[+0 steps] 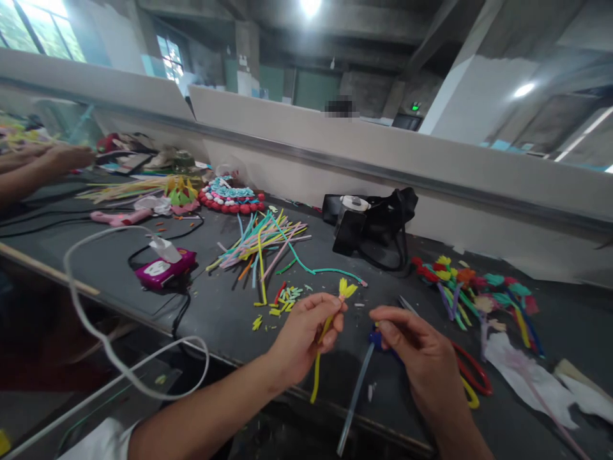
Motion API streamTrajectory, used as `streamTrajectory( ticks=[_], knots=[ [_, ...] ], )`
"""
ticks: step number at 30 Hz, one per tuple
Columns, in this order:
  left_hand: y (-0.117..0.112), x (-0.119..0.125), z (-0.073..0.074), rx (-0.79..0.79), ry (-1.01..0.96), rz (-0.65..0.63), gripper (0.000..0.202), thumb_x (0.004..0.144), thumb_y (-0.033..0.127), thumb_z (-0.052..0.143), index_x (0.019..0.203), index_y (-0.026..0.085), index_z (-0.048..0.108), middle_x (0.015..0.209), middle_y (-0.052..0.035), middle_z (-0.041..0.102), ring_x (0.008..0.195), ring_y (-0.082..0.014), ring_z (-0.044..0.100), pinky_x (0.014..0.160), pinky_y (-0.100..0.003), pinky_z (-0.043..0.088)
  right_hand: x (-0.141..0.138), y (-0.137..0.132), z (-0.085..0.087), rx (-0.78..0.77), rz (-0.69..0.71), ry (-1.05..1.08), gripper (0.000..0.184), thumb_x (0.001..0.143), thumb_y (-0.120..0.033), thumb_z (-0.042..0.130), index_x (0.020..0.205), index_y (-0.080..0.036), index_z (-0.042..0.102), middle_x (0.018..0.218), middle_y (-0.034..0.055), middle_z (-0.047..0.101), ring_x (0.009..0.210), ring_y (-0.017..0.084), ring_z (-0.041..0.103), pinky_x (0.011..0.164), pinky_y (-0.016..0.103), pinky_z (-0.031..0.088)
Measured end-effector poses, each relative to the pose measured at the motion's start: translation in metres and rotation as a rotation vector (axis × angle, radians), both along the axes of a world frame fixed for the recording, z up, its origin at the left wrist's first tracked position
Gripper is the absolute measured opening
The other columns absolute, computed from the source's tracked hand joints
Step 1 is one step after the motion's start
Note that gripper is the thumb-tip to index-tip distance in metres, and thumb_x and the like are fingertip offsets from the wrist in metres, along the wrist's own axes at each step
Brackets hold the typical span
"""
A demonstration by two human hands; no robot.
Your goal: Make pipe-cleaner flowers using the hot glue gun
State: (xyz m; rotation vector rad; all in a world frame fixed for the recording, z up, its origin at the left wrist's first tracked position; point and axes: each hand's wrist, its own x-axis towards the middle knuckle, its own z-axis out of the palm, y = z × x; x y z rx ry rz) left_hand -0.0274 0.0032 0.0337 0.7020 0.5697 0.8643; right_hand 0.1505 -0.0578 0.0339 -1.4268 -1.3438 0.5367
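Observation:
My left hand [306,332] is closed in a pinch around a yellow pipe-cleaner flower [345,289], its stem hanging down below my fingers. My right hand [414,351] is closed too, fingers curled over a blue piece [376,338] and a pale blue stick [355,399] that slants down past the table edge. Scissors with red and yellow handles [472,377] lie just right of that hand. A pile of coloured pipe cleaners [263,246] is spread on the dark table [230,313] beyond my left hand, with small cut bits [282,299] near it.
Finished flowers [472,291] lie at the right beside white paper [527,377]. A black device [368,223] sits at the back, a pink glue gun [163,268] with cable at the left. A red and blue beaded piece [232,195] is farther back. Another person's hands [48,160] work far left.

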Motion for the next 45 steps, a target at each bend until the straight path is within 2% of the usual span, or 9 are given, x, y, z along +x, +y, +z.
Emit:
streamTrajectory(
  ticks=[2, 5, 8, 13, 16, 19, 24, 35, 45],
  knots=[
    [-0.002, 0.004, 0.0, -0.014, 0.012, -0.011, 0.021, 0.075, 0.034, 0.071, 0.079, 0.014, 0.064, 0.057, 0.0035, 0.056, 0.037, -0.003, 0.038, 0.038, -0.019, 0.019, 0.0, -0.002, 0.0, 0.054, -0.051, 0.015, 0.019, 0.08, -0.04, 0.067, 0.087, -0.023, 0.073, 0.089, 0.0033, 0.071, 0.071, 0.014, 0.063, 0.063, 0.025, 0.051],
    [-0.004, 0.009, -0.001, -0.017, 0.029, -0.021, 0.021, 0.076, 0.034, 0.071, 0.079, 0.014, 0.064, 0.057, 0.0032, 0.056, 0.037, -0.0027, 0.037, 0.038, -0.018, 0.018, -0.003, -0.006, 0.002, 0.02, -0.142, 0.064, 0.023, 0.08, -0.042, 0.069, 0.091, -0.022, 0.072, 0.077, 0.0011, 0.069, 0.063, 0.013, 0.061, 0.055, 0.022, 0.049],
    [-0.006, 0.013, -0.002, -0.007, 0.054, -0.027, 0.022, 0.077, 0.035, 0.071, 0.079, 0.014, 0.063, 0.058, 0.0028, 0.056, 0.038, -0.0029, 0.038, 0.038, -0.018, 0.019, -0.008, -0.008, 0.005, 0.005, -0.151, 0.048, 0.025, 0.079, -0.043, 0.069, 0.089, -0.02, 0.071, 0.075, 0.0017, 0.069, 0.059, 0.013, 0.06, 0.052, 0.022, 0.048],
    [-0.009, 0.017, -0.003, 0.007, 0.082, -0.025, 0.025, 0.075, 0.038, 0.072, 0.076, 0.015, 0.061, 0.057, 0.003, 0.056, 0.039, -0.0033, 0.038, 0.038, -0.017, 0.021, -0.012, -0.007, 0.005, 0.088, -0.123, -0.146, 0.017, 0.084, -0.038, 0.065, 0.085, -0.022, 0.071, 0.081, 0.0017, 0.07, 0.071, 0.015, 0.064, 0.061, 0.024, 0.049],
    [-0.011, 0.018, -0.003, 0.024, 0.101, -0.018, 0.026, 0.074, 0.038, 0.073, 0.075, 0.016, 0.06, 0.057, 0.003, 0.057, 0.038, -0.0036, 0.038, 0.037, -0.017, 0.022, -0.013, -0.006, 0.002, 0.226, -0.174, -0.305, 0.012, 0.085, -0.035, 0.065, 0.085, -0.025, 0.071, 0.092, 0.0019, 0.066, 0.08, 0.015, 0.062, 0.068, 0.026, 0.048],
    [-0.012, 0.018, -0.003, 0.029, 0.118, -0.021, 0.025, 0.075, 0.037, 0.072, 0.076, 0.016, 0.06, 0.057, 0.0029, 0.057, 0.038, -0.0035, 0.039, 0.037, -0.017, 0.022, -0.015, -0.005, 0.0, 0.287, -0.231, -0.41, 0.01, 0.086, -0.034, 0.064, 0.085, -0.026, 0.07, 0.093, 0.0016, 0.061, 0.082, 0.015, 0.059, 0.072, 0.027, 0.047],
    [-0.014, 0.018, -0.006, 0.047, 0.136, -0.025, 0.024, 0.075, 0.037, 0.072, 0.076, 0.016, 0.061, 0.057, 0.0025, 0.058, 0.038, -0.0037, 0.039, 0.036, -0.017, 0.023, -0.015, -0.004, -0.002, 0.345, -0.225, -0.474, 0.008, 0.088, -0.032, 0.063, 0.087, -0.025, 0.068, 0.094, 0.002, 0.06, 0.09, 0.017, 0.058, 0.077, 0.029, 0.045],
    [-0.016, 0.018, -0.007, 0.082, 0.174, -0.031, 0.025, 0.075, 0.039, 0.071, 0.077, 0.016, 0.061, 0.058, 0.0017, 0.06, 0.037, -0.0036, 0.04, 0.037, -0.016, 0.024, -0.016, -0.002, -0.001, 0.374, -0.227, -0.559, 0.009, 0.09, -0.031, 0.06, 0.087, -0.024, 0.065, 0.089, 0.0029, 0.06, 0.089, 0.018, 0.056, 0.079, 0.033, 0.044],
    [-0.015, 0.017, -0.007, 0.118, 0.199, -0.029, 0.025, 0.075, 0.038, 0.071, 0.076, 0.015, 0.063, 0.057, 0.0018, 0.06, 0.038, -0.0039, 0.041, 0.037, -0.016, 0.025, -0.014, -0.001, -0.002, 0.434, -0.221, -0.588, 0.006, 0.089, -0.026, 0.062, 0.086, -0.021, 0.063, 0.087, 0.0018, 0.059, 0.086, 0.017, 0.055, 0.078, 0.031, 0.043]
  ],
)
